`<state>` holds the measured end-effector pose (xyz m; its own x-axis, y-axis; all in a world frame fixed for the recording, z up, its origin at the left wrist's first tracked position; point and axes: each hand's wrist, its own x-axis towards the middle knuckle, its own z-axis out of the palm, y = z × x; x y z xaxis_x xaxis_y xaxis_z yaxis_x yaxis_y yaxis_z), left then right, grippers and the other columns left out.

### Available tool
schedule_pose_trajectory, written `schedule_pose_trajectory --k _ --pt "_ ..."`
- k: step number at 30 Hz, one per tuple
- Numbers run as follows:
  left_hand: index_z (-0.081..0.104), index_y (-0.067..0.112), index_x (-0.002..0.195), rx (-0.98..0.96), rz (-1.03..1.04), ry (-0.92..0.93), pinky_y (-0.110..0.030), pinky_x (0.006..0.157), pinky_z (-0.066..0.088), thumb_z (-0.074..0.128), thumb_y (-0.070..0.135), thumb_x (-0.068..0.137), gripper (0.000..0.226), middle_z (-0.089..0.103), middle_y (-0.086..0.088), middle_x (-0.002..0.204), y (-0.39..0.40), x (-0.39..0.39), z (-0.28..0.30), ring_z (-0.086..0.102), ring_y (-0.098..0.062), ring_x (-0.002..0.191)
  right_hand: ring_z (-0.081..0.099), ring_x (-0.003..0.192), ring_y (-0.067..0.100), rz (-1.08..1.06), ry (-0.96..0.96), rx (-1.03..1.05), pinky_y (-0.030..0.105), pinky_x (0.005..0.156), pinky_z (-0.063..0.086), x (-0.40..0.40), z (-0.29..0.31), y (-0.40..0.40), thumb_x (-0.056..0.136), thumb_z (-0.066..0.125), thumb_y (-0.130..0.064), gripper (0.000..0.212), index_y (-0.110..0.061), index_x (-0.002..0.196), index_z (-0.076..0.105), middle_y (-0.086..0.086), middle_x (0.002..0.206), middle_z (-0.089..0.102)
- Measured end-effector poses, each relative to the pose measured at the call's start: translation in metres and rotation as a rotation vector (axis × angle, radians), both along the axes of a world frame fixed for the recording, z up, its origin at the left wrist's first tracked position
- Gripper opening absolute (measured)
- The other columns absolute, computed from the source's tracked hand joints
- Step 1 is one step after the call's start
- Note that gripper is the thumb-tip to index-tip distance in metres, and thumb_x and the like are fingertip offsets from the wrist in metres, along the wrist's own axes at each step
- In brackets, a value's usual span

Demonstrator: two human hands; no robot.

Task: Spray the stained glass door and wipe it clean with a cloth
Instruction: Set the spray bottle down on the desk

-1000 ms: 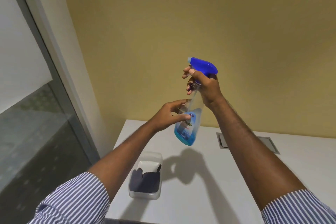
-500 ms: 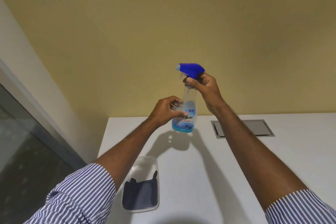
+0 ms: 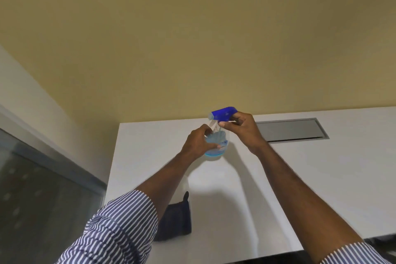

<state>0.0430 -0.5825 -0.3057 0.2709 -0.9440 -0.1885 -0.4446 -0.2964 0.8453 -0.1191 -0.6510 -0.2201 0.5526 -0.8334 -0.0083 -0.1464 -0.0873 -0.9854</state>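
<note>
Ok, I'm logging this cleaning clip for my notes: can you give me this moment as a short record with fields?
left hand: left hand grips the body of the spray bottle
right hand: right hand holds the blue spray head
bottle: above the white table
cloth: dark cloth on the table, partly behind the left arm
glass door: glass door at far left, untouched

A single wide-angle view from the person's head looks forward and down along both outstretched arms onto a white table (image 3: 278, 188). It faces a yellow wall (image 3: 192, 38), with the glass door (image 3: 42, 199) at its left edge.
</note>
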Motion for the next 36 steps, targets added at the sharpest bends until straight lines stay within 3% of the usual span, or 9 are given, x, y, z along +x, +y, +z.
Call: schedule_pose_trajectory --k 6,13,17,26,32,36 --pt "0.058 0.021 0.123 0.058 0.029 0.012 -0.044 0.09 0.058 0.091 0.044 0.065 0.07 0.07 0.003 0.112 0.007 -0.007 -0.047 0.067 -0.021 0.1 0.07 0.111 0.032 -0.002 -0.005 0.082 0.042 0.099 0.055 -0.002 -0.044 0.014 0.087 0.075 -0.005 0.033 -0.007 0.12 0.073 0.01 0.119 0.076" --pt "0.057 0.03 0.123 0.079 0.033 0.059 -0.046 0.091 0.059 0.086 0.056 0.062 0.073 0.07 0.008 0.111 0.017 -0.006 -0.094 0.068 -0.016 0.101 0.069 0.117 0.019 -0.018 0.073 0.142 0.038 0.101 0.057 -0.001 -0.078 0.026 0.091 0.071 -0.002 0.036 -0.011 0.126 0.071 0.003 0.123 0.075" --pt "0.058 0.027 0.122 0.088 0.062 0.08 -0.047 0.088 0.061 0.082 0.063 0.058 0.077 0.07 0.005 0.111 0.019 -0.009 -0.107 0.067 -0.019 0.1 0.069 0.116 0.016 -0.026 0.115 0.147 0.039 0.1 0.058 -0.001 -0.09 0.029 0.092 0.071 -0.006 0.035 -0.012 0.126 0.071 0.001 0.124 0.074" --pt "0.054 0.019 0.125 0.07 0.041 -0.048 -0.044 0.084 0.062 0.089 0.047 0.068 0.072 0.069 -0.002 0.114 0.021 -0.012 -0.133 0.067 -0.02 0.098 0.069 0.117 0.018 -0.051 0.074 0.225 0.033 0.1 0.056 -0.004 -0.1 0.032 0.092 0.07 -0.002 0.037 -0.01 0.129 0.069 0.002 0.126 0.074" --pt "0.055 0.02 0.126 0.123 0.034 0.015 -0.044 0.088 0.061 0.081 0.056 0.065 0.075 0.069 0.0 0.114 0.018 -0.009 -0.128 0.067 -0.02 0.1 0.066 0.122 0.017 -0.035 0.069 0.235 0.031 0.102 0.054 0.001 -0.104 0.029 0.093 0.07 -0.002 0.042 -0.01 0.134 0.065 0.002 0.131 0.071" --pt "0.056 0.02 0.132 0.178 -0.044 0.043 -0.032 0.094 0.056 0.085 0.044 0.077 0.066 0.068 0.003 0.122 0.02 -0.006 -0.113 0.065 -0.017 0.105 0.058 0.132 0.011 0.0 0.088 0.212 0.02 0.104 0.05 -0.004 -0.103 0.027 0.092 0.071 -0.001 0.057 -0.016 0.145 0.055 -0.001 0.143 0.063"
